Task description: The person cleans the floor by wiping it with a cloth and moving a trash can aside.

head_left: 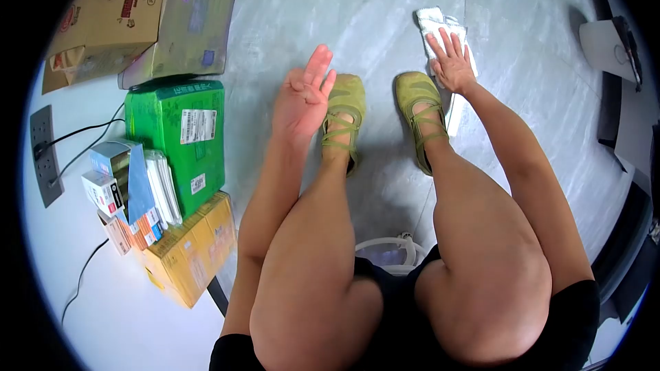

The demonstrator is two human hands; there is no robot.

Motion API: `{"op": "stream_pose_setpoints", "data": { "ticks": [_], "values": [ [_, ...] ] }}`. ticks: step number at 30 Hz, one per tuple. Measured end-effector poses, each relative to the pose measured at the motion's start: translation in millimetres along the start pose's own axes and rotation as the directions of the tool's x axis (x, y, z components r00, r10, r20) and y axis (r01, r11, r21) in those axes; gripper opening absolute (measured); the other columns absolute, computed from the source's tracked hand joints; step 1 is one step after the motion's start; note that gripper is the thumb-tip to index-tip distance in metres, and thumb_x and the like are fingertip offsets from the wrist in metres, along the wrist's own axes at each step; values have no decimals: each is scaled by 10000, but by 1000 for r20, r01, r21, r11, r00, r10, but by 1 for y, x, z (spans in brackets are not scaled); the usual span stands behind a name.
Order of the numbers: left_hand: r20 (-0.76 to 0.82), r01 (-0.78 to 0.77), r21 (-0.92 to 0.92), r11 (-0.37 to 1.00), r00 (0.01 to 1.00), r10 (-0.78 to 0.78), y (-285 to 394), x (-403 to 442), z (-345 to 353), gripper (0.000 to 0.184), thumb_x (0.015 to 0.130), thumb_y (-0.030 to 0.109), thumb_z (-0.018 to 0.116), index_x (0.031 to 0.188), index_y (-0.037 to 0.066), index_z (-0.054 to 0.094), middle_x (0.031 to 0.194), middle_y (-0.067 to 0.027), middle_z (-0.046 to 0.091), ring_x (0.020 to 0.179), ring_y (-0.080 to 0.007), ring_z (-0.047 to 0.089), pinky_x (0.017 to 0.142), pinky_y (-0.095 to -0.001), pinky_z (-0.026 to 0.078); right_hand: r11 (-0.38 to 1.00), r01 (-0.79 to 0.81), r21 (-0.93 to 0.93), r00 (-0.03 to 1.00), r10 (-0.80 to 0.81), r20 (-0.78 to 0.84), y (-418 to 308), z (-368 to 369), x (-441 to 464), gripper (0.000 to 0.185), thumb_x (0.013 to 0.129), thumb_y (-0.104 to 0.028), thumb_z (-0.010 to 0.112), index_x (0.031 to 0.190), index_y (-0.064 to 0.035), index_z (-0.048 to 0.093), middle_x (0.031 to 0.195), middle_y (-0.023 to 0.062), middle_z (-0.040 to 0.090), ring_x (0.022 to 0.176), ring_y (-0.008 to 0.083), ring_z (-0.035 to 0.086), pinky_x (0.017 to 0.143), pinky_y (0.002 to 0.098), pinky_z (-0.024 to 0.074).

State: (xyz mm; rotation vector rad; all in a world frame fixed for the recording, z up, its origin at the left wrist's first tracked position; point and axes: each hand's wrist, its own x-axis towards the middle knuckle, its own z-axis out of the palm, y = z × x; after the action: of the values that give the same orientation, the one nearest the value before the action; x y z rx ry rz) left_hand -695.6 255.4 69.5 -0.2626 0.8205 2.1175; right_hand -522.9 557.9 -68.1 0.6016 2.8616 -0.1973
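1. Single view, worn on the person's head, facing forward and steeply down at the floor point(330, 14)
2. The lens is wide, its edges curved and dark
3. Bare legs point(481, 247) loom nearest; the left hand point(302, 96) and the right hand point(452, 65) sit farther off

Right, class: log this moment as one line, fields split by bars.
left hand: palm toward camera, holding nothing visible | right hand: spread flat on white cloth | cloth: on grey floor, near right shoe
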Motion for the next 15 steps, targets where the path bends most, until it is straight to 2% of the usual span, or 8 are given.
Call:
{"op": "stream_pose_setpoints", "data": {
  "ticks": [1, 4, 6, 8, 10, 13, 15],
  "values": [
    [-21, -6, 4, 1000, 1000, 6, -1, 0, 2, 366, 677, -231, 375, 622, 131, 368, 1494, -215, 346, 1441, -335, 215, 1206, -439, 128, 1000, 12, -4, 1000, -12, -23, 1, 2, 2, 621, 962, -340, 393, 1527, -322, 136, 1603, 68, 65, 1466, 353, 63, 1153, 562, 124],
    [-24, 4, -38, 999, 1000, -5, -1, -6, 7, 355, 648, -227, 414, 583, 122, 403, 1496, -183, 355, 1443, -314, 224, 1200, -450, 132, 1000, 22, -6, 999, -22, -50, 0, 8, -6, 615, 961, -333, 396, 1524, -322, 150, 1601, 66, 74, 1466, 345, 72, 1153, 565, 128],
    [-73, -12, -69, 998, 997, 7, -3, -5, 7, 336, 707, -192, 436, 575, 114, 398, 1292, -172, 525, 1418, -325, 278, 1201, -450, 134, 1000, 26, -6, 998, -26, -62, 1, 6, -7, 612, 960, -331, 398, 1523, -321, 158, 1600, 63, 75, 1467, 338, 74, 1153, 565, 129],
    [-51, -10, -134, 991, 999, 3, -7, -3, 1, 331, 761, -156, 446, 569, 108, 396, 1026, -136, 601, 1389, -335, 330, 1202, -449, 136, 1000, 31, 0, 997, -31, -68, 0, 6, -12, 610, 960, -331, 401, 1522, -321, 164, 1601, 59, 74, 1468, 332, 73, 1153, 563, 129],
    [51, 17, -225, 974, 999, -5, -6, 0, -4, 337, 813, -119, 443, 562, 102, 399, 701, -74, 584, 1357, -345, 379, 1204, -447, 137, 1000, 20, -3, 999, -20, -35, -2, 2, -13, 609, 961, -333, 399, 1522, -320, 163, 1602, 55, 71, 1469, 330, 69, 1155, 561, 128],
    [-57, -28, -145, 989, 998, 19, -8, 2, 10, 353, 826, -114, 404, 547, 102, 395, 504, -17, 383, 1329, -353, 413, 1210, -445, 134, 1000, 12, -10, 1000, -12, -10, -2, -2, -13, 610, 963, -336, 395, 1524, -319, 156, 1603, 50, 64, 1471, 326, 62, 1157, 556, 125],
    [-17, -7, -128, 992, 1000, 5, -9, 6, 8, 356, 821, -116, 406, 541, 104, 393, 520, -22, 415, 1328, -353, 415, 1213, -442, 128, 1000, 13, -12, 1000, -13, 3, -3, -4, -12, 610, 966, -340, 391, 1526, -318, 150, 1605, 47, 57, 1472, 323, 57, 1159, 554, 121]
  ]
}}
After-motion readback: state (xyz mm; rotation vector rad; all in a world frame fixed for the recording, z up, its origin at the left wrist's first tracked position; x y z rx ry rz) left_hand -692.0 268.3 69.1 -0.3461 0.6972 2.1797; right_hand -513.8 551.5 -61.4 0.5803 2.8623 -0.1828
